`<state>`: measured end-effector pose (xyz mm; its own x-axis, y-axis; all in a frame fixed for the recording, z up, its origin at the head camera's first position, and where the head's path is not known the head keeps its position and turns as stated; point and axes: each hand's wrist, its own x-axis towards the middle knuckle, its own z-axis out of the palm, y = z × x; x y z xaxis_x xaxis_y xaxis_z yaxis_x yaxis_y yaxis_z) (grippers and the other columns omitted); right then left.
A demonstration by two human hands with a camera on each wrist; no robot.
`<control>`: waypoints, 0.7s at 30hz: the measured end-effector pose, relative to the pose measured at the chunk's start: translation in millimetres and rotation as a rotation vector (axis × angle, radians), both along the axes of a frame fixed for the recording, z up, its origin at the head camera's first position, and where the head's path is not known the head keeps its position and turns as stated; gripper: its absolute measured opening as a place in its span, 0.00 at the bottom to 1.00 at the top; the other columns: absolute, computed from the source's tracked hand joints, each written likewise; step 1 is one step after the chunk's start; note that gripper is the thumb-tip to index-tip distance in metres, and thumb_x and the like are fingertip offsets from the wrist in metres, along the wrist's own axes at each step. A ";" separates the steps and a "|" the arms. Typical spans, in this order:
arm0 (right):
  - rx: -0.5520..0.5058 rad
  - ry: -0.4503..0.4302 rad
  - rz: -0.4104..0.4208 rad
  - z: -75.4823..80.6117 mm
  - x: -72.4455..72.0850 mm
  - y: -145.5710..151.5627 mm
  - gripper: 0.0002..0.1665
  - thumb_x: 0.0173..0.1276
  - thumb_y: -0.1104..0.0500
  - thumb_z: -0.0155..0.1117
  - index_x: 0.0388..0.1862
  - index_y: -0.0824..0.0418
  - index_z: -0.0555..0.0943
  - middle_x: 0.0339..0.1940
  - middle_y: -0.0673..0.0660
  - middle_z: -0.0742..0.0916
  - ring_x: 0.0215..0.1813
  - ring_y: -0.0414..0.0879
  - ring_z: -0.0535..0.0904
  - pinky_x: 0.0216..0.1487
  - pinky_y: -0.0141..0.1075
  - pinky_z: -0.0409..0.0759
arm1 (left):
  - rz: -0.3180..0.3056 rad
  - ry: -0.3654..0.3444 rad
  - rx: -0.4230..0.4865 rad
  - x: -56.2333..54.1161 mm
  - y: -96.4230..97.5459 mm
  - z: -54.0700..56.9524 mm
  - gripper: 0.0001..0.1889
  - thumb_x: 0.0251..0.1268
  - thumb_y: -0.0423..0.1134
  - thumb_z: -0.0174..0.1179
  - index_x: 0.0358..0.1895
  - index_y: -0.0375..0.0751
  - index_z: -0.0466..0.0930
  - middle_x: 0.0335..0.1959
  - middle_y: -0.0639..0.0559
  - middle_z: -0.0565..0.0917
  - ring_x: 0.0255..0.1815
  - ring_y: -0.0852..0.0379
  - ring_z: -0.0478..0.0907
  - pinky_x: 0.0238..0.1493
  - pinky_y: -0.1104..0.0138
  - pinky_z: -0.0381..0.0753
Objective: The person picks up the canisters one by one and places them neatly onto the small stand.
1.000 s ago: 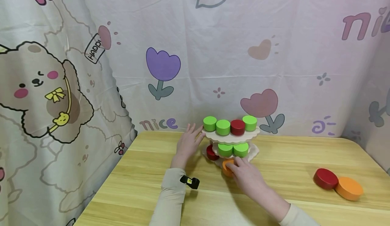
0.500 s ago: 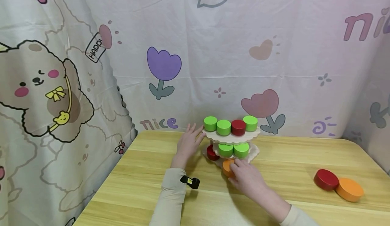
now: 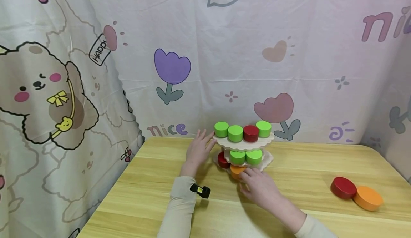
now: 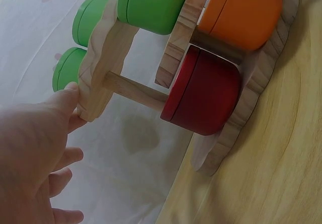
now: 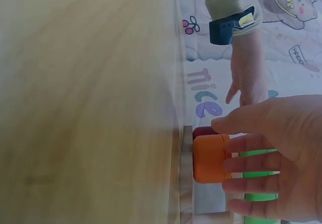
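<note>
A wooden tiered stand [image 3: 244, 145] with scalloped tiers carries round blocks. My left hand [image 3: 197, 154] is at its left side; in the left wrist view the thumb and a finger pinch the edge of the top tier [image 4: 103, 65], other fingers loose. An orange block [image 3: 237, 172] sits at the front of the bottom tier beside a red block [image 3: 223, 160]. My right hand [image 3: 260, 188] is in front of the stand. In the right wrist view its straight fingers lie right at the orange block [image 5: 209, 158], with the thumb apart from it.
The top tier bears a red block [image 3: 250, 133] and several green blocks [image 3: 235, 133]; two green blocks [image 3: 253, 157] stand on the middle tier. A red block [image 3: 343, 188] and an orange one [image 3: 368, 198] lie at the table's right. A printed curtain [image 3: 224, 52] hangs behind.
The orange block has moved back and slightly left, further under the middle tier. My right hand's thumb has come away from it. The left hand stays at the stand's edge.
</note>
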<state>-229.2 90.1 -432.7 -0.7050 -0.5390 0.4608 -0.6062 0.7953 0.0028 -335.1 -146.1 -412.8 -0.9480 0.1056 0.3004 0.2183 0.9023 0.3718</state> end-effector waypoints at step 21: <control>-0.081 -0.055 0.026 6.8 9.8 29.2 0.26 0.51 0.52 0.76 0.51 0.58 0.83 0.51 0.55 0.87 0.51 0.50 0.82 0.45 0.47 0.85 | -0.011 0.003 -0.022 0.8 -0.1 0.6 0.29 0.75 0.63 0.38 0.72 0.56 0.66 0.76 0.44 0.61 0.79 0.39 0.49 0.76 0.45 0.55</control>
